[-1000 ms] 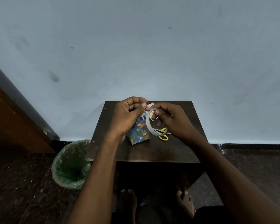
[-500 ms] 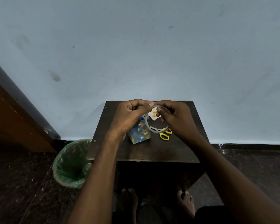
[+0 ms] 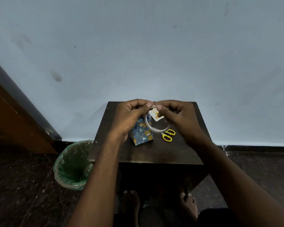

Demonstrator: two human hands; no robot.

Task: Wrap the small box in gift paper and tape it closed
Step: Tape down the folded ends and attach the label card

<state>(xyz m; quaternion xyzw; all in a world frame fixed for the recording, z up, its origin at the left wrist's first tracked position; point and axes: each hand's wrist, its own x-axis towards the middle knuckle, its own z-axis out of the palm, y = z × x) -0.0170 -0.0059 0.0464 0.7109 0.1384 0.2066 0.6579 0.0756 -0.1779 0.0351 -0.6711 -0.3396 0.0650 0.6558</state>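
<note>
A small box wrapped in blue bear-print gift paper [image 3: 142, 134] stands on the dark wooden table [image 3: 154, 153], partly behind my left hand. A clear tape roll [image 3: 152, 126], a thin ring, is held above the box between both hands. My left hand [image 3: 129, 115] pinches the roll's top edge with thumb and curled fingers. My right hand [image 3: 179, 115] grips the roll from the right, thumb tip at its top. A loose scrap of gift paper [image 3: 156, 114] shows through the ring.
Yellow-handled scissors [image 3: 167, 135] lie on the table right of the box. A green-lined waste bin [image 3: 74, 164] stands on the floor left of the table. A wooden door [image 3: 15, 115] is at far left. My bare feet [image 3: 131, 202] are under the table.
Both hands lifted the tape roll slightly and drew together at its top edge. The box and scissors stayed in place.
</note>
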